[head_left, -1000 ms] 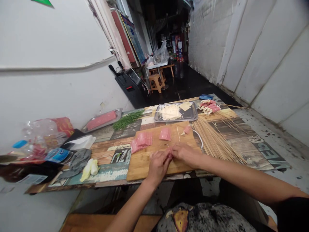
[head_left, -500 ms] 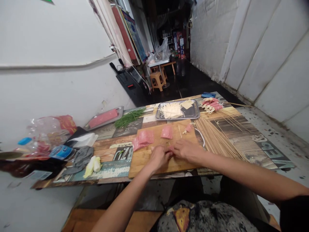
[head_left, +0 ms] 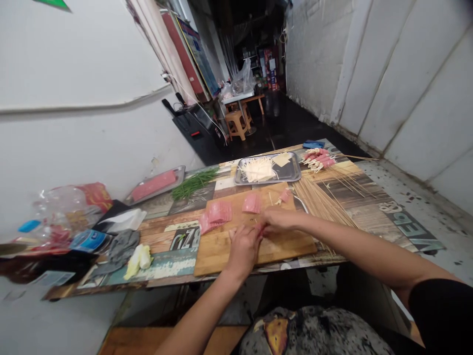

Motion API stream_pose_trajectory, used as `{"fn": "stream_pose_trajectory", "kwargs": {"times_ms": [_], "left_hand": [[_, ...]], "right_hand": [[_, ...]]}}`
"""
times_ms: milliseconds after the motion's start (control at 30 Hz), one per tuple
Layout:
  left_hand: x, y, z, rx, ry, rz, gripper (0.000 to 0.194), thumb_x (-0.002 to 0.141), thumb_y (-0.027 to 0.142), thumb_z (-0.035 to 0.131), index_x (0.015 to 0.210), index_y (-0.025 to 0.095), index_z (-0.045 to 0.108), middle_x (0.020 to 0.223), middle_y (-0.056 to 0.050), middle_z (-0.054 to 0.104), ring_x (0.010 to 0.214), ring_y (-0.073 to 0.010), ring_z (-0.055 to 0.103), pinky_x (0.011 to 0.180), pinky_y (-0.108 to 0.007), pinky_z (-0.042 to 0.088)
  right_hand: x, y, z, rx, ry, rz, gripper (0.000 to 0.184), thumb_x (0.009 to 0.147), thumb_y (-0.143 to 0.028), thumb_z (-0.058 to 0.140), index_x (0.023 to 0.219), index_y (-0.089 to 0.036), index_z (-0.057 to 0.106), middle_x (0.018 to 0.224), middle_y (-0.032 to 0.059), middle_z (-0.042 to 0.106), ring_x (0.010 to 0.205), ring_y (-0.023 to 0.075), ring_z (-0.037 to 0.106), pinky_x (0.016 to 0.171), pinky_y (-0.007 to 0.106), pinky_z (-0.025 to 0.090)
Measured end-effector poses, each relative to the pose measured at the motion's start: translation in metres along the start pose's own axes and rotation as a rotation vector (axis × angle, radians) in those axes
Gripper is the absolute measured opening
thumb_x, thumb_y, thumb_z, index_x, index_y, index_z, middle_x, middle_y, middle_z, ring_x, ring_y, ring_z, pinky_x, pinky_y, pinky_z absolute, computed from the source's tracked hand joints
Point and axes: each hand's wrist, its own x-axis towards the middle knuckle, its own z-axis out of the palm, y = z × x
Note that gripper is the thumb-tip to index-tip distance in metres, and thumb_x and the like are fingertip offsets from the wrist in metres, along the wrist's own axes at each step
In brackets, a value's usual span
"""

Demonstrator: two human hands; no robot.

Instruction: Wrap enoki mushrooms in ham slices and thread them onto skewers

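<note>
My left hand (head_left: 243,249) and my right hand (head_left: 275,219) meet over the wooden cutting board (head_left: 218,254), fingers closed around a small pink meat roll (head_left: 260,228) that they mostly hide. Just beyond them lies a short stack of meat slices (head_left: 252,202). A larger pile of meat slices (head_left: 219,212) sits at the board's left. Near the far right corner rests a finished-looking meat roll (head_left: 285,195) with pale strands poking out of its end. Behind the board, a metal tray (head_left: 295,172) carries pale shredded strips (head_left: 258,170) and a flat sheet piece.
Bamboo skewers (head_left: 325,202) spread right of the board, with skewered meat rolls (head_left: 318,160) beyond. Green chives (head_left: 195,183) and a tray of meat (head_left: 153,185) lie back left. Cabbage leaves (head_left: 138,261), a grey cloth (head_left: 120,251) and bottles (head_left: 88,240) are at the left.
My right hand has turned and moved up and left, closer against my left hand. My left hand has rotated more upright around the meat roll. The view has shifted slightly.
</note>
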Motion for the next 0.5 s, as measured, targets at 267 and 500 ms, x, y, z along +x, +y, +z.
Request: {"fn": "stream_pose_trajectory", "kwargs": {"times_ms": [267,500], "left_hand": [[0.029,-0.020,-0.009,-0.261,-0.279,0.041,0.017,0.082,0.010,0.057,0.072,0.017,0.069,0.073,-0.002,0.069,0.067,-0.0148,0.058,0.062,-0.024,0.036],[0.021,-0.008,-0.013,-0.175,-0.191,-0.090,0.008,0.081,0.015,0.062,0.078,0.019,0.069,0.078,-0.003,0.070,0.076,-0.0183,0.059,0.067,-0.027,0.034]], "right_hand": [[-0.025,-0.008,0.032,-0.435,0.310,-0.136,0.021,0.093,-0.022,0.050,0.100,-0.011,0.067,0.092,0.0099,0.065,0.085,0.0192,0.052,0.077,0.031,0.039],[-0.012,0.008,0.041,-0.415,0.310,-0.218,0.023,0.094,-0.021,0.047,0.090,-0.010,0.067,0.090,0.0093,0.063,0.082,0.0183,0.051,0.074,0.030,0.039]]}}
